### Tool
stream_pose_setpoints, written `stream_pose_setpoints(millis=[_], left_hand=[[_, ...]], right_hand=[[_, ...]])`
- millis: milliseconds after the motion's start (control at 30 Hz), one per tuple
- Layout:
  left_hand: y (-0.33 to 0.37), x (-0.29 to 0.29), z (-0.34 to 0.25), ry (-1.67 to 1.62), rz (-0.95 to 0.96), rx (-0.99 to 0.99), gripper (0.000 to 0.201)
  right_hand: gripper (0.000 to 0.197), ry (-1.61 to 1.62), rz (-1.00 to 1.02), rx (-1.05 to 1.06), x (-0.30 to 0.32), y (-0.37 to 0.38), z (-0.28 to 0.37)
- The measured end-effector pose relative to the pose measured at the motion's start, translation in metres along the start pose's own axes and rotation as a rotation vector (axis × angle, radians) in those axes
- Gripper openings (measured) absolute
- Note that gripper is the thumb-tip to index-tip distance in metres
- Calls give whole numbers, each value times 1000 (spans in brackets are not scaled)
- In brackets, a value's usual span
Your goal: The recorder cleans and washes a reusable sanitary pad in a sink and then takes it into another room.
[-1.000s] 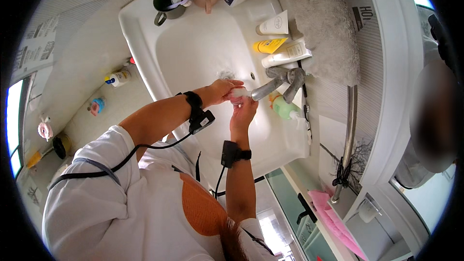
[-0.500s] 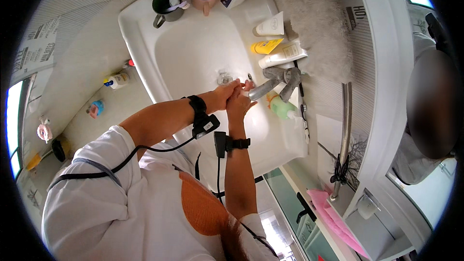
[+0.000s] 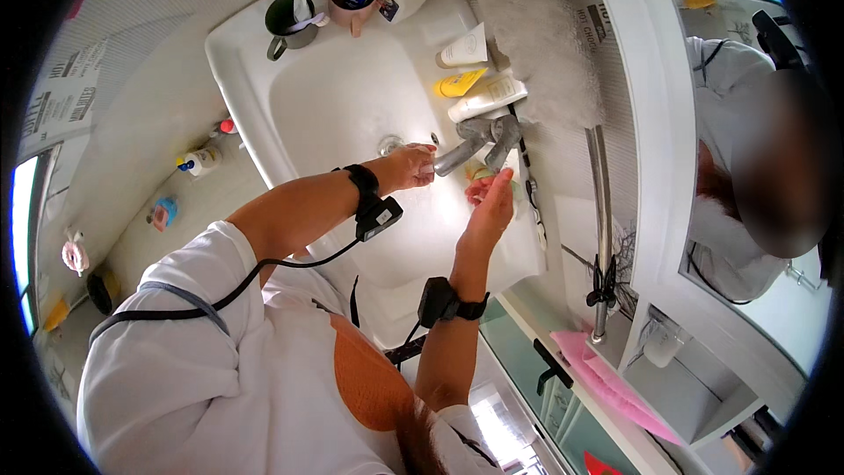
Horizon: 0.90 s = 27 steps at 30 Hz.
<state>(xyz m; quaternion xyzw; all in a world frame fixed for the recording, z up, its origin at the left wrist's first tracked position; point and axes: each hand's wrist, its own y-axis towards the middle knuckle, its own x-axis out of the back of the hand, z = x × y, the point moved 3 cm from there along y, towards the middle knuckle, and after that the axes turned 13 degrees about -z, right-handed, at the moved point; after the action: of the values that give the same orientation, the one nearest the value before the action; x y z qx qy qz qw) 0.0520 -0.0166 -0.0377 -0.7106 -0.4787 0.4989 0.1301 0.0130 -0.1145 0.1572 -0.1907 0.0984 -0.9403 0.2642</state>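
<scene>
Over the white sink, my left hand is cupped beside the mouth of the grey faucet, with no object visible in it. My right hand is to the right of the spout, its fingers apart in front of a green bottle with an orange top. The hand hides most of this bottle, so I cannot tell whether the fingers touch it. Both wrists wear black straps with small black boxes.
White tubes and a yellow tube lie along the sink's right ledge. A dark green cup and a pink cup stand on the far rim. A mirror cabinet rises at the right, a metal pipe beside it.
My hands, joined beneath the spout before, are now apart. The right hand has moved right to the green bottle, while the left stays by the spout. The view has shifted slightly.
</scene>
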Motion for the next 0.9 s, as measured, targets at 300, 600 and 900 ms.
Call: stream_pose_setpoints(millis=[300, 600, 900], left_hand=[[-29, -5, -7, -303, -88, 467, 20], [-90, 12, -27, 215, -314, 374, 40], [-146, -31, -32, 324, -142, 409, 45]], right_hand=[[32, -26, 2, -30, 8, 3, -10], [31, -50, 278, -108, 17, -47, -80], [42, 134, 420, -138, 17, -79, -119]])
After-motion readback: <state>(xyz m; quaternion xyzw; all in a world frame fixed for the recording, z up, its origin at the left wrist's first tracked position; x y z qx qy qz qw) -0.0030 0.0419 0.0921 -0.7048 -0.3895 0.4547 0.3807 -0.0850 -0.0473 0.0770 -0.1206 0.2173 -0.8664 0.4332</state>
